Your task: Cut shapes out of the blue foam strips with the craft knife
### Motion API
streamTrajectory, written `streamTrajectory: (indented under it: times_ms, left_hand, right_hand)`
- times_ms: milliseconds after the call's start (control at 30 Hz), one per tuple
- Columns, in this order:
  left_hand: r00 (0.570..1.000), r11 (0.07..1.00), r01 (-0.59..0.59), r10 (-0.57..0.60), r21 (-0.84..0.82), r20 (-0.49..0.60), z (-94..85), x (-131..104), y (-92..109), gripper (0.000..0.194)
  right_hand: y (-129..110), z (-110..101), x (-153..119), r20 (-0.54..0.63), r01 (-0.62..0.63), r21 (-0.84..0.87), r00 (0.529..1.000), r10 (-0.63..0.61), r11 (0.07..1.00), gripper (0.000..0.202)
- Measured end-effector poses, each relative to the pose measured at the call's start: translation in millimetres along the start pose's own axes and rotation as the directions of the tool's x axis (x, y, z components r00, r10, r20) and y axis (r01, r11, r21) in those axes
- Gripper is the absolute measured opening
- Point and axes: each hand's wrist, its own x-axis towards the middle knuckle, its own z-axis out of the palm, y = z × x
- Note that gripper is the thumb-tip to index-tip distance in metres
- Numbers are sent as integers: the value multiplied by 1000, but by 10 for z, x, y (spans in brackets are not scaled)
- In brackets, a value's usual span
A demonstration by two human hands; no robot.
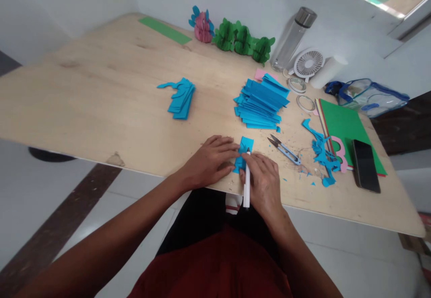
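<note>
A small blue paper piece (247, 142) lies flat near the table's front edge, with dark lines on it. My left hand (215, 161) rests palm down beside it, fingers stretched out and fingertips on its left edge. In my right hand (264, 179) is a white marker pen (247, 183), its dark tip over the paper. The right hand's fingers are closed round the pen and partly cover the paper's lower right. Just to the right lie thread snips (284, 150), blades pointing up and left.
Beyond the hands lies a pile of folded blue strips (259, 102); cut blue pieces (182, 98) lie left. Blue scraps (325, 154), green sheets (346, 123) and a phone (366, 165) are at right. Paper figures (242, 40), a bottle (292, 40) and a fan (309, 64) stand along the wall.
</note>
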Motion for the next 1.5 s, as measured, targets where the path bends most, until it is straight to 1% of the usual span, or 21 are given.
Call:
streamTrajectory:
  times_ms: [200, 400, 600, 700, 867, 933, 1167, 1367, 1500]
  left_hand:
    - [1000, 1000, -3, 3, 7, 5, -21, -1, 14, 33]
    - [1000, 1000, -3, 3, 11, 13, -18, -6, 9, 34]
    - [1000, 1000, -20, 20, 17, -12, -32, -15, 21, 35]
    - [999, 999, -25, 26, 29, -34, -48, -16, 37, 34]
    - [999, 999, -33, 34, 43, -33, -59, -18, 52, 34]
    - [999, 999, -31, 32, 45, -31, -60, -21, 52, 33]
    - [998, 998, -47, 49, 43, -35, -57, -28, 47, 31]
    - [997, 997, -31, 35, 68, -65, -59, -12, 70, 30]
    - [995, 996, -52, 57, 69, -78, -66, -5, 72, 29]
  right_hand:
    - [-9, -6, -4, -6, 0, 7, 1000, 0, 1000, 31]
    - [-1, 1, -15, 12, -4, 2, 1000, 4, 1000, 33]
    - [-7, 7, -16, -7, -16, 7, 1000, 16, 1000, 34]
    - [-23, -13, 13, -8, -32, 31, 999, 32, 999, 34]
    - [-32, -68, 125, 10, -33, 96, 999, 32, 995, 35]
    - [-16, -73, 175, 20, -34, 94, 999, 32, 995, 36]
    - [73, 25, 235, 24, -46, 14, 999, 45, 999, 37]
    - [106, 83, 211, 6, -32, 34, 999, 32, 999, 37]
    - [101, 86, 215, -2, -35, 42, 999, 36, 998, 37]
